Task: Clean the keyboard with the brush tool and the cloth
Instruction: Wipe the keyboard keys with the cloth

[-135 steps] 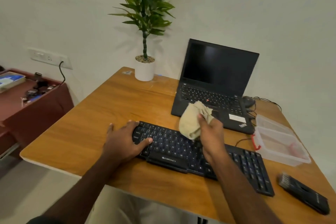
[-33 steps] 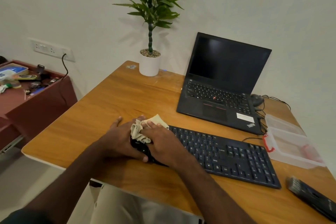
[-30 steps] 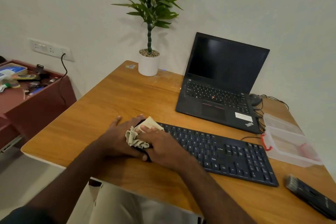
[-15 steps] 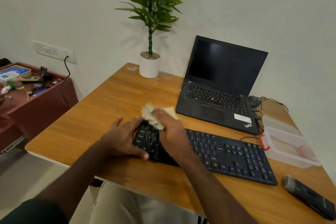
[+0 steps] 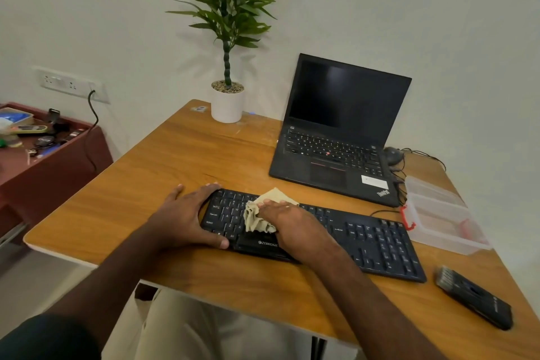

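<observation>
From the head camera, a black keyboard (image 5: 336, 235) lies near the front edge of the wooden tabletop (image 5: 163, 172), running slantwise from left of centre toward the right edge. The left hand (image 5: 187, 218) rests at the keyboard's left end, fingers spread and fairly straight along its far corner, thumb laid along the near edge, steadying it without closing round it. The right hand (image 5: 292, 228) lies flat on the left half of the keys, fingers extended, pressing a crumpled beige cloth (image 5: 261, 213) against them; the cloth bunches out to the left of the fingers and a flat corner shows beyond the fingertips. The brush tool (image 5: 474, 298), dark with bristles at its left end, lies by itself near the front right corner, just off the keyboard's right end. A clear plastic container (image 5: 441, 213) with a red clip sits at the right edge, behind the brush tool. An open black laptop (image 5: 339, 131) with a dark screen stands behind the keyboard, a mouse (image 5: 393, 154) beside its right side. A potted plant (image 5: 227, 96) in a white pot stands at the back left corner. A red-brown side table (image 5: 58, 172) holding small items is left of the tabletop.
</observation>
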